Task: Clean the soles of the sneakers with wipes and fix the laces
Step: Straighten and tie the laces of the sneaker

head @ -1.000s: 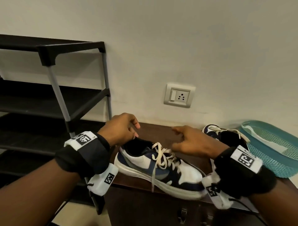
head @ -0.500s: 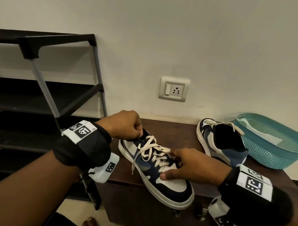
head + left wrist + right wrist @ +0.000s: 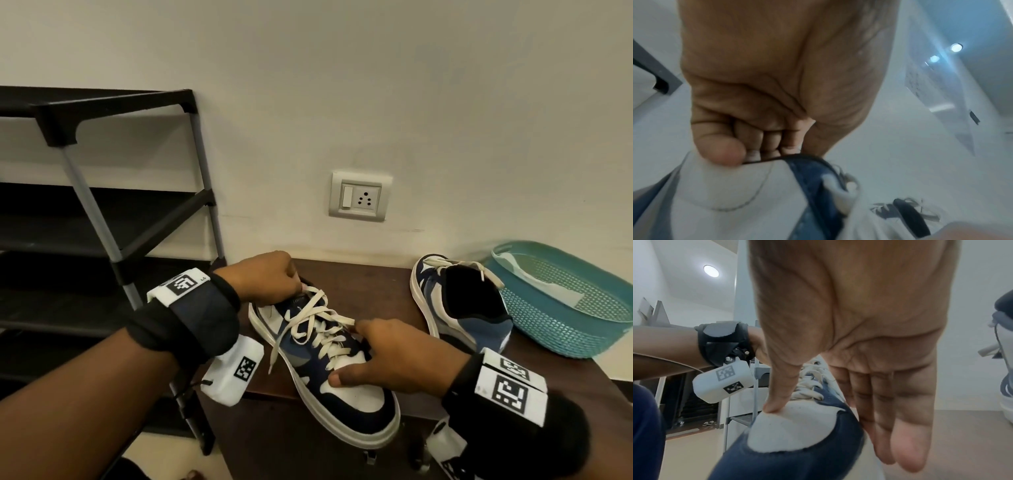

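- The near navy-and-white lace-up sneaker (image 3: 329, 370) lies on the dark brown wooden tabletop (image 3: 380, 284), toe toward the person and jutting over the table's front edge, heel toward the wall.
- The left hand (image 3: 263, 279) is at the heel end; in the left wrist view its fingers (image 3: 756, 142) are curled over the dark collar edge with the thumb on the white heel panel, so it grips the sneaker's collar.
- The right hand (image 3: 390, 359) lies over the front half of the same sneaker with fingers straight: the thumb presses the white toe panel (image 3: 789, 423), and the other fingers run down the shoe's far side, so it is a flat, holding-down contact rather than a closed grasp.
- Between the two hands sit the cream flat laces (image 3: 318, 325), crossed loosely, with one loose end hanging over the left side of the shoe.
- Count: two sneakers, two hands, one basket, one rack.
- The second navy-and-white sneaker (image 3: 459, 305) stands on the table to the right, apart from both hands, its dark opening facing the camera and its lace draped across the top.
- A teal perforated plastic basket (image 3: 561, 308) sits just beside that second sneaker.
- A black shoe rack with grey posts (image 3: 102, 219) stands left of the table; a white wall socket plate (image 3: 359, 195) is on the wall above.
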`<control>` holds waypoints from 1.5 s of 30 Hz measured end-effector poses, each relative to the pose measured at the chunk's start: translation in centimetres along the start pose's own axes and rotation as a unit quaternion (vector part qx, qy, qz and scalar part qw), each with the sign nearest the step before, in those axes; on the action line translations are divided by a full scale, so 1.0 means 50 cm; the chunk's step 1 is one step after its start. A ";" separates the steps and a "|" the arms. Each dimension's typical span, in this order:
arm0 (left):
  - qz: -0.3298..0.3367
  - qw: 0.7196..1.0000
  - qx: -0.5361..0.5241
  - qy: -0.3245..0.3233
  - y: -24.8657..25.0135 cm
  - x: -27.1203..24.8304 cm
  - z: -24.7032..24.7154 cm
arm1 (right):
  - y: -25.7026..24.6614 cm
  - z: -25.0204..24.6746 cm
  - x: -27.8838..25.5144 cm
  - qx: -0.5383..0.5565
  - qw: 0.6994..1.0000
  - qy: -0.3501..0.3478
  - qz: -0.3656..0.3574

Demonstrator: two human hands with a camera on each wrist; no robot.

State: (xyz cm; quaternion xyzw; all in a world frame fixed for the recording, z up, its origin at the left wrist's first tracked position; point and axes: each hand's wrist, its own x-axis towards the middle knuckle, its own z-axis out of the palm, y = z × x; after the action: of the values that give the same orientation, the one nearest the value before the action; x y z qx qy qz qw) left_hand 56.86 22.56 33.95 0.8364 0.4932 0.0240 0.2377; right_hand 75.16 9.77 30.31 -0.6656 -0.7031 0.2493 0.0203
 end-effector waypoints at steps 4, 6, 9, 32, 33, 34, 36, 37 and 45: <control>0.045 0.993 -0.103 0.048 -0.002 -0.008 -0.001 | -0.002 -0.026 -0.003 0.001 0.999 -0.032 -0.005; 0.084 0.987 -0.112 0.084 -0.008 -0.003 0.003 | -0.004 -0.056 0.003 0.037 0.999 0.000 -0.010; 0.133 0.974 -0.160 0.092 -0.021 0.004 0.009 | -0.014 -0.100 0.034 0.137 0.975 0.163 -0.058; 0.166 0.947 -0.273 0.030 -0.110 0.000 0.017 | -0.029 -0.118 0.151 0.281 0.936 0.128 -0.167; 0.166 0.946 -0.277 0.030 -0.113 0.000 0.017 | -0.030 -0.116 0.149 0.296 0.929 0.146 -0.167; 0.166 0.945 -0.282 0.029 -0.115 -0.001 0.015 | -0.032 -0.113 0.148 0.297 0.926 0.162 -0.169; 0.164 0.940 -0.298 0.017 -0.116 -0.006 0.010 | -0.039 -0.106 0.148 0.268 0.930 0.178 -0.179; 0.162 0.937 -0.310 0.004 -0.113 -0.010 0.007 | -0.043 -0.102 0.148 0.249 0.934 0.178 -0.185; 0.151 0.943 -0.295 0.018 -0.068 0.001 0.032 | -0.036 -0.101 0.137 0.329 0.909 0.186 -0.175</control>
State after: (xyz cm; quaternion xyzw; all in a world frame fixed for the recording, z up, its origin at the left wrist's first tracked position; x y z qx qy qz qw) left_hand 54.55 23.35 31.08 0.7928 0.3363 0.2194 0.4585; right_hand 74.56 17.90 33.35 -0.5215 -0.6701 0.3307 0.4118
